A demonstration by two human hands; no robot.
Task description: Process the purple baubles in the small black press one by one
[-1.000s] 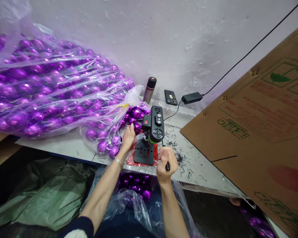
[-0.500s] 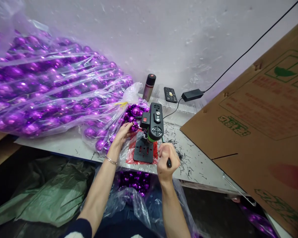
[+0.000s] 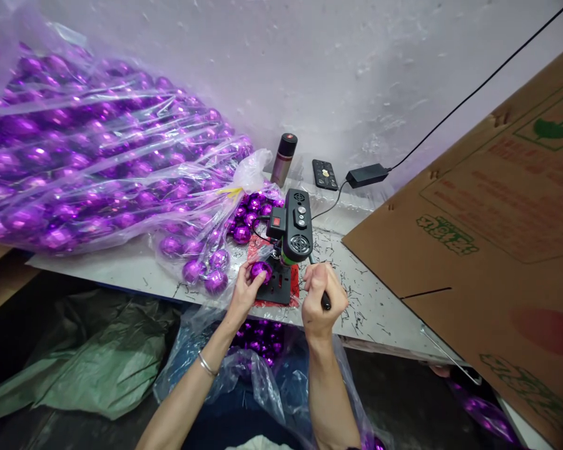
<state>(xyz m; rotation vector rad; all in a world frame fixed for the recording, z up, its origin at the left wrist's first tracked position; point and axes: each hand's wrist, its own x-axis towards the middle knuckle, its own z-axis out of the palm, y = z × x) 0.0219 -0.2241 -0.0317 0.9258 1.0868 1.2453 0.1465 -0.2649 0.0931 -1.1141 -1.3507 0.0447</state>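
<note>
Between the fingers of my left hand [image 3: 243, 289] is a shiny purple ball ornament [image 3: 261, 272], held over the base plate of a small black drill press [image 3: 298, 225]. My right hand [image 3: 323, 299] is closed around the press's lever handle [image 3: 326, 301], on the right side of the machine. The drill's chuck sits just above and beyond the ball; whether they touch I cannot tell. Loose purple balls [image 3: 242, 234] lie to the left of the press, and others [image 3: 216, 281] rest at the mouth of a big clear bag. A red sheet [image 3: 294, 284] lies under the base.
A large clear bag of purple balls [image 3: 98, 156] fills the left. Behind the press stand a spray can [image 3: 284, 159], a phone [image 3: 324, 174] and a power adapter [image 3: 368, 175]. A cardboard box [image 3: 488, 250] leans in at right. Dark shavings litter the table [image 3: 370, 312]; more balls [image 3: 258, 340] sit in plastic below its edge.
My left hand has come from the pile of balls back toward me and right, bringing a purple ball over the base plate. My right hand stays on the lever handle.
</note>
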